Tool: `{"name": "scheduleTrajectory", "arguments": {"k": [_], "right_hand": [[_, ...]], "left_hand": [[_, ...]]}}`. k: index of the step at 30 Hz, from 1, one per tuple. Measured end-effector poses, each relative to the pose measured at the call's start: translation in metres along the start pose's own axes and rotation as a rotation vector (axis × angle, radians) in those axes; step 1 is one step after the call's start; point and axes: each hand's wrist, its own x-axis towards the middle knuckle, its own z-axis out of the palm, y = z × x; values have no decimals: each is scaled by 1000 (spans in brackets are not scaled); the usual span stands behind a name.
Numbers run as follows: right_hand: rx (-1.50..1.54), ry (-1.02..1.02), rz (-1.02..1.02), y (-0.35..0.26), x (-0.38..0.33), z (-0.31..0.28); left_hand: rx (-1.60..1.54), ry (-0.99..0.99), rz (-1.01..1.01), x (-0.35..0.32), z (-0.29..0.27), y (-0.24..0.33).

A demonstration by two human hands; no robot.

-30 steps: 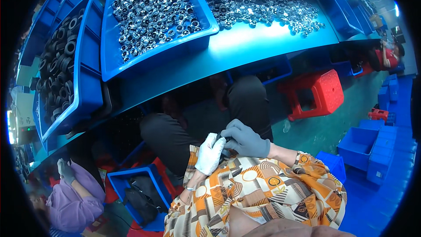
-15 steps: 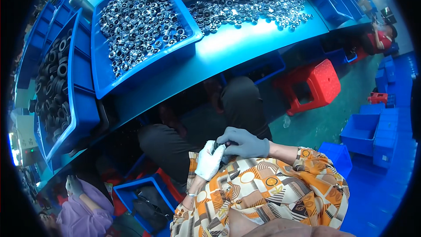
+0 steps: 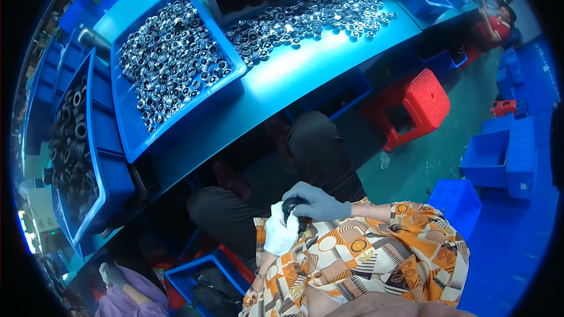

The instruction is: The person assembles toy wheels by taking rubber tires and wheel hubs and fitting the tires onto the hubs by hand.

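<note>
Close to my lap, both gloved hands are together around a small dark round part (image 3: 290, 205), which looks like a black ring; the fingers hide much of it. My left hand (image 3: 280, 233), in a white glove, grips it from the left. From the right, my right hand (image 3: 319, 201) in a grey glove closes over it with bent fingers. Beyond them on the bench lies a heap of shiny metal rings (image 3: 311, 19). More of these rings fill a blue tray (image 3: 235, 77), and black rings (image 3: 73, 135) fill a second blue bin (image 3: 103, 170) at far left.
The bench (image 3: 282, 79) runs across in front of my knees. A red stool (image 3: 432, 100) stands on the floor to the right, near several blue crates (image 3: 484, 152). At lower left is a blue bin (image 3: 182, 273) with dark contents, beside another person in purple (image 3: 132, 293).
The dark part shows more between my hands, and my right fingers have shifted over it. The whole view has tilted slightly, moving the bench and trays left and partly down.
</note>
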Motion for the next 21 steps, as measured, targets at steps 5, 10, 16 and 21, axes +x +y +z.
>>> {"name": "scheduleTrajectory", "arguments": {"k": [5,10,16,21], "right_hand": [[-64,45,-116,2,-1,3],[-19,90,-149,0,-3,5],[41,206,-159,0,-5,5],[33,362,-224,3,-7,-1]], "left_hand": [[81,47,21,-2,2,16],[97,96,110,-4,6,17],[200,70,15,1,8,37],[187,103,84,15,20,43]]}}
